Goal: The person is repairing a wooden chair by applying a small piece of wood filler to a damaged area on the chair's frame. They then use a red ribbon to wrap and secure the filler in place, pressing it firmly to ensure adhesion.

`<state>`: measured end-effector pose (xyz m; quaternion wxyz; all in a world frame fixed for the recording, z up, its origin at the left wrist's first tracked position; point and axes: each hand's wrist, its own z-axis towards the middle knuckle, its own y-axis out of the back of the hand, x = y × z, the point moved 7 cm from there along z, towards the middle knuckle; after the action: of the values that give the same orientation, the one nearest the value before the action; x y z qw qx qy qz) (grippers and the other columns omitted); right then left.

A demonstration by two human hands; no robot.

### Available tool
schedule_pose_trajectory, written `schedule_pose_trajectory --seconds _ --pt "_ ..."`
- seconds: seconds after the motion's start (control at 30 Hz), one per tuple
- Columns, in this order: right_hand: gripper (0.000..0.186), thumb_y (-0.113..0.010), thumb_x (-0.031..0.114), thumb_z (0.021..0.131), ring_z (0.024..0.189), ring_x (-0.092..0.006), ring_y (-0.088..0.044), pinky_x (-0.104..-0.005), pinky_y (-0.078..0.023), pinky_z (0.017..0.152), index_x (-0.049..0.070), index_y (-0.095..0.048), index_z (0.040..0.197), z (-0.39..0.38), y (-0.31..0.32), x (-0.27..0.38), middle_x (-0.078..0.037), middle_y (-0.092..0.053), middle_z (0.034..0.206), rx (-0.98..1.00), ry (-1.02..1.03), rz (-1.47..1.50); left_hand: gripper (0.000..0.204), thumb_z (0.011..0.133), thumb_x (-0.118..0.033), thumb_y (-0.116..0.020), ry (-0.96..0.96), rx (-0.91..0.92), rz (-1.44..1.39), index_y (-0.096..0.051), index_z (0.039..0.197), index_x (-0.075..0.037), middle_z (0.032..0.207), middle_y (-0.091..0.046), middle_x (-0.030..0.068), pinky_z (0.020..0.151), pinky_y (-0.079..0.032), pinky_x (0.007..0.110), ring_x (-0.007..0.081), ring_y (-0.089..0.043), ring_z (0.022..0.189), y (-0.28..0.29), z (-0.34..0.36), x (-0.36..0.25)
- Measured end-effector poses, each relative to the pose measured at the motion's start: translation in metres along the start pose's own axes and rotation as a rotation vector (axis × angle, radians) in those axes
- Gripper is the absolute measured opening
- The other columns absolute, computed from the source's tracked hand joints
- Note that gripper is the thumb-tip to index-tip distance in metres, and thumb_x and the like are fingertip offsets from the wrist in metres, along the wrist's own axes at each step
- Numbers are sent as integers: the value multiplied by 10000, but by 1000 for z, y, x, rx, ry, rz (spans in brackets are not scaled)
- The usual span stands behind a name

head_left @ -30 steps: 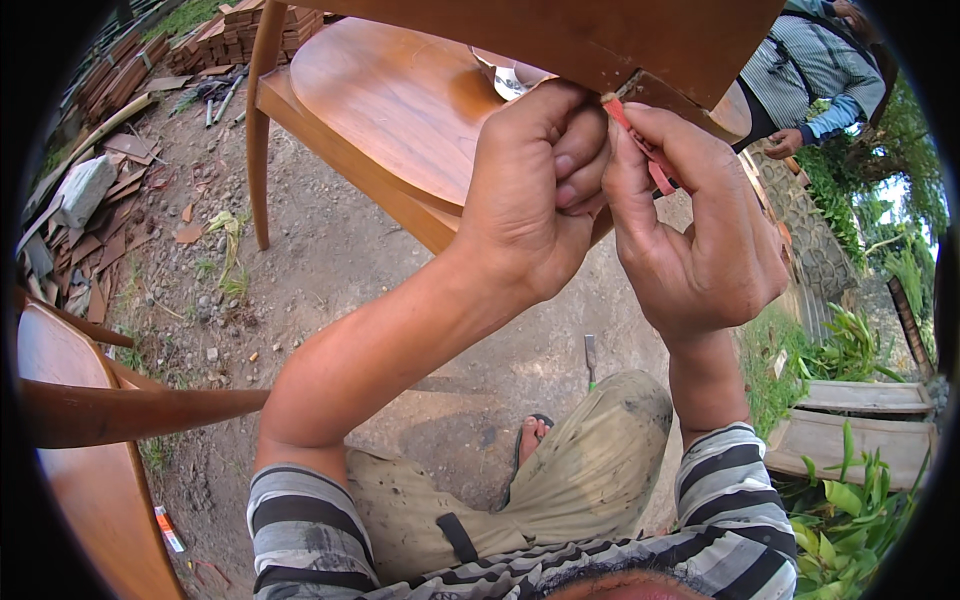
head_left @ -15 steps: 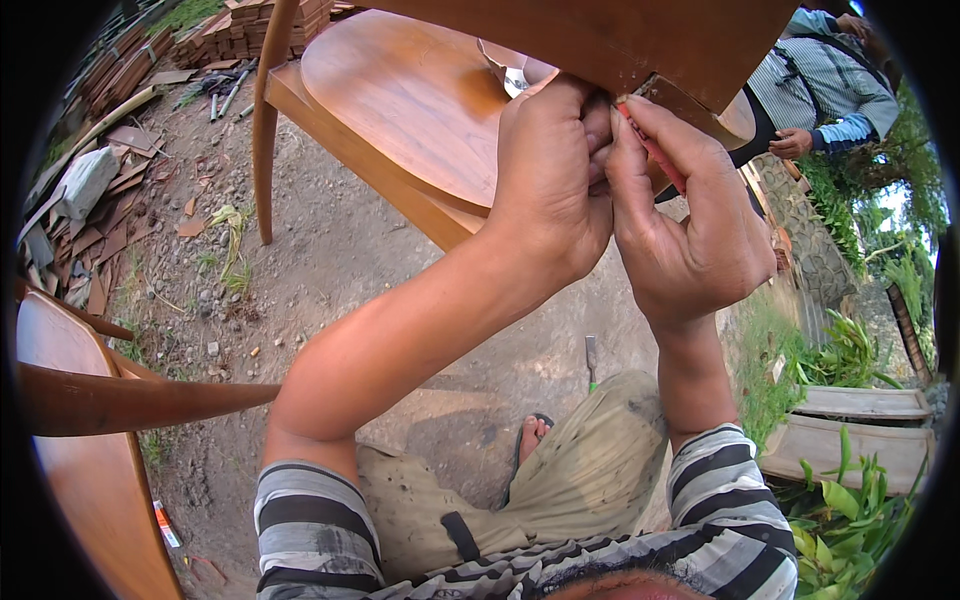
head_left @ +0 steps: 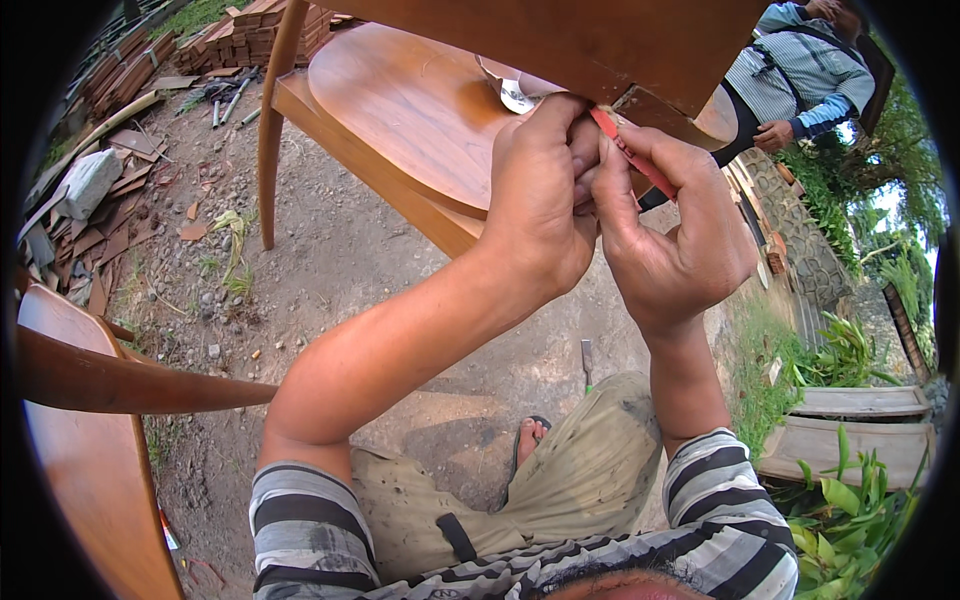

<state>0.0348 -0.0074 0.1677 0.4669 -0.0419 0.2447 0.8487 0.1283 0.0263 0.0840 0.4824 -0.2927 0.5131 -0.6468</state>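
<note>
In front of me at the top is a brown wooden chair, its broad panel above its rounded seat. A block with a visible seam sits at the panel's lower edge. My right hand pinches a thin red strip with dark marks between thumb and fingers, just below that edge. Close beside it, my left hand is closed, fingers curled by the strip's upper end; what they hold, if anything, is hidden. A torn-looking white and brown piece lies on the seat behind my left hand.
Another wooden chair stands at my left, its leg reaching toward my elbow. A chisel-like tool is by my knee. A person is at the upper right. Tiles and rubble lie far left; plants grow lower right.
Both hands have shifted slightly left. The red strip's upper end now sits left of the seam and shows more. The other person appears a little further left in view.
</note>
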Motion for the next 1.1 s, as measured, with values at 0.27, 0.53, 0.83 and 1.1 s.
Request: schedule_pose_trajectory --seconds 0.27,0.53,0.83,1.1 --pt "231 -818 -57 775 704 -188 -712 -282 -574 617 6 -738 983 0 2 1 -91 -745 888 -8 -18 -46 232 1048 -131 -481 40 -27 12 -560 833 -93 591 -329 -78 556 -397 206 42 -277 515 -5 -6 -1" --pt "211 -805 -55 799 706 -153 -704 -253 -564 607 10 -749 992 -2 6 -2 -84 -753 904 -22 -37 -23 257 1037 -128 -484 49 35 -43 -498 781 -114 560 -343 -59 457 -232 251 57 -263 474 -3 0 4" --pt "190 -820 -32 809 684 -128 -688 -241 -559 608 9 -750 981 -6 -1 -13 -73 -754 888 -41 -98 34 294 1052 -154 -469 58 35 17 -518 764 -122 563 -308 -78 631 -463 248 49 -271 486 0 6 -1" --pt "172 -824 -15 818 672 -133 -694 -239 -557 603 13 -751 971 -5 -4 -21 -77 -757 868 -90 -51 17 299 1025 -156 -515 29 25 -25 -508 726 -159 552 -311 -77 470 -254 257 53 -265 474 -4 12 -1"
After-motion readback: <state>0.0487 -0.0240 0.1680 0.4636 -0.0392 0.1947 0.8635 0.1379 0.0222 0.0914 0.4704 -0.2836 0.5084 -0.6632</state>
